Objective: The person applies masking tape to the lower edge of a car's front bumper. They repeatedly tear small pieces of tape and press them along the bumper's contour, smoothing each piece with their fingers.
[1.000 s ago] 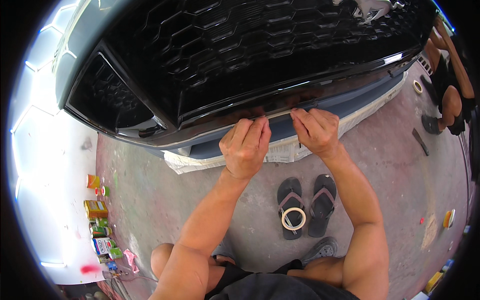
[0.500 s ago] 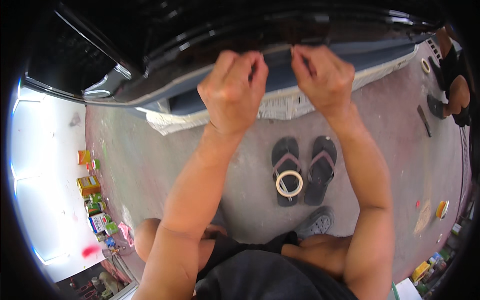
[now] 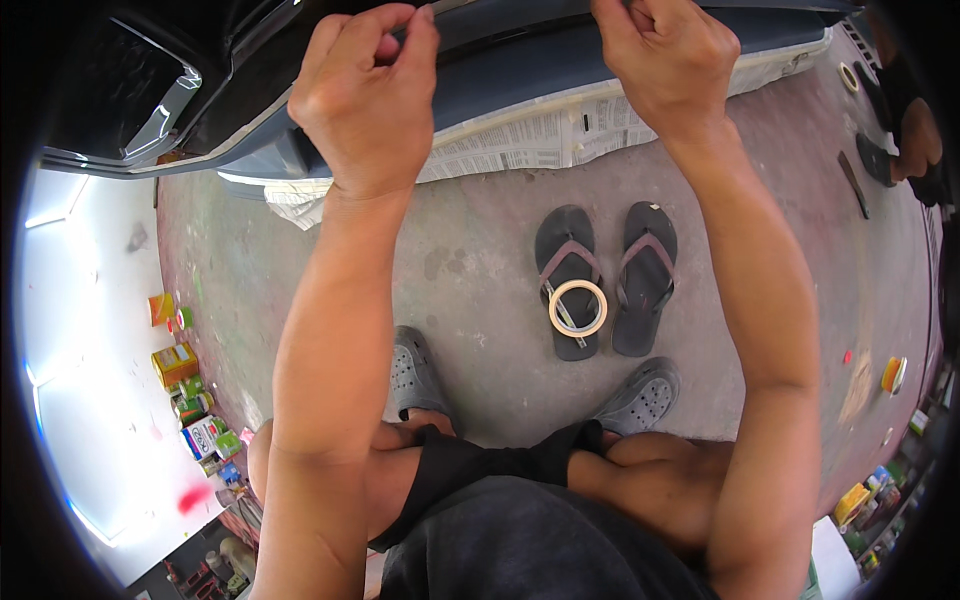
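Both of my arms reach out to the lower edge of a glossy black vehicle body point(image 3: 265, 75). My left hand point(image 3: 362, 100) is closed, thumb and forefinger pinched in front of the dark panel. My right hand point(image 3: 672, 75) is also closed in a pinch further right, its fingertips cut by the upper edge of the picture. Whatever lies between the fingers of either hand is too small to make out. Below them runs a blue-grey lower strip point(image 3: 530, 80) of the body, with printed newspaper point(image 3: 530, 142) taped along its bottom edge.
On the floor stands a pair of dark flip-flops point(image 3: 648, 275), a roll of masking tape point(image 3: 578, 334) resting on the left one. Several paint cans point(image 3: 176, 364) line the left wall. At the right are another person's foot point(image 3: 916, 150), a flat dark tool point(image 3: 854, 186) and another tape roll point(image 3: 849, 76).
My hands have moved apart and higher in the picture, the left one going left. The view has shifted, so the vehicle and flip-flops sit higher. Both hands stay pinched.
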Demonstrator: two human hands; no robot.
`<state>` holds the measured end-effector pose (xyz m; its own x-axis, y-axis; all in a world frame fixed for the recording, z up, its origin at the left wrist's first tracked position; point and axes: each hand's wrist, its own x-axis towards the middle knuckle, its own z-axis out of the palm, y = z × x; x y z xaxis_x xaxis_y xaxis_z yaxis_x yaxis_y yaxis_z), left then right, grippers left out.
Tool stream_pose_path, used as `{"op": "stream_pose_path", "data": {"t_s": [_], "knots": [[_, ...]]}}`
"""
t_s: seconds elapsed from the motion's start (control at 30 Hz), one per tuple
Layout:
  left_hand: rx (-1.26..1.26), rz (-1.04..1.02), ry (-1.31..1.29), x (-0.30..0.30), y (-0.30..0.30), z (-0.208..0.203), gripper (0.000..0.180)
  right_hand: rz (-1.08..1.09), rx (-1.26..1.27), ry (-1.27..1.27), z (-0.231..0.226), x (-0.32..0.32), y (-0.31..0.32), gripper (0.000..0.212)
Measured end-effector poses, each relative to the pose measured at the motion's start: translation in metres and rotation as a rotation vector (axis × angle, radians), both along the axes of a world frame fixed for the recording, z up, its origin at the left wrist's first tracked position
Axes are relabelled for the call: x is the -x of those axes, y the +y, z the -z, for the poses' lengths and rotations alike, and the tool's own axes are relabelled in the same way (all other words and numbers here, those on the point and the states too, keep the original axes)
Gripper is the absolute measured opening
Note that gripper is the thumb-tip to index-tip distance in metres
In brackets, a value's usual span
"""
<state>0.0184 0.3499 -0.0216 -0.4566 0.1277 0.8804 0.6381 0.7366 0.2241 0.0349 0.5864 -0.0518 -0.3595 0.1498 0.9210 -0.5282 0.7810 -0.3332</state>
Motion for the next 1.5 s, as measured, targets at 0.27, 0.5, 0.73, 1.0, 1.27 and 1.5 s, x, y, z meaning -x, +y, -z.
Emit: {"op": "stream_pose_path", "data": {"t_s": [0.27,0.5,0.73,1.0,1.27,1.5], "knots": [[0.127,0.155,0.11,-0.006,-0.006,0.001,0.021,-0.057,-0.182,0.07,0.007,-0.018,0.012,0.012],[0.582,0.318,-0.014,-0.018,-0.003,0.011,0.026,0.022,-0.409,-0.055,0.011,-0.016,0.006,0.028],[0.744,0.265,0.001,-0.003,-0.018,0.011,0.029,-0.048,-0.351,-0.045,-0.001,-0.006,0.005,0.011],[0.893,0.172,-0.009,0.003,-0.034,0.003,0.03,0.173,-0.528,-0.015,0.013,-0.002,0.01,0.05],[0.864,0.227,-0.051,-0.019,-0.048,-0.01,0.03,0.257,-0.533,-0.02,0.018,-0.017,0.026,0.046],[0.963,0.51,-0.293,-0.081,-0.11,-0.02,0.03,0.13,-0.502,0.163,-0.021,-0.011,0.021,0.026]]}}
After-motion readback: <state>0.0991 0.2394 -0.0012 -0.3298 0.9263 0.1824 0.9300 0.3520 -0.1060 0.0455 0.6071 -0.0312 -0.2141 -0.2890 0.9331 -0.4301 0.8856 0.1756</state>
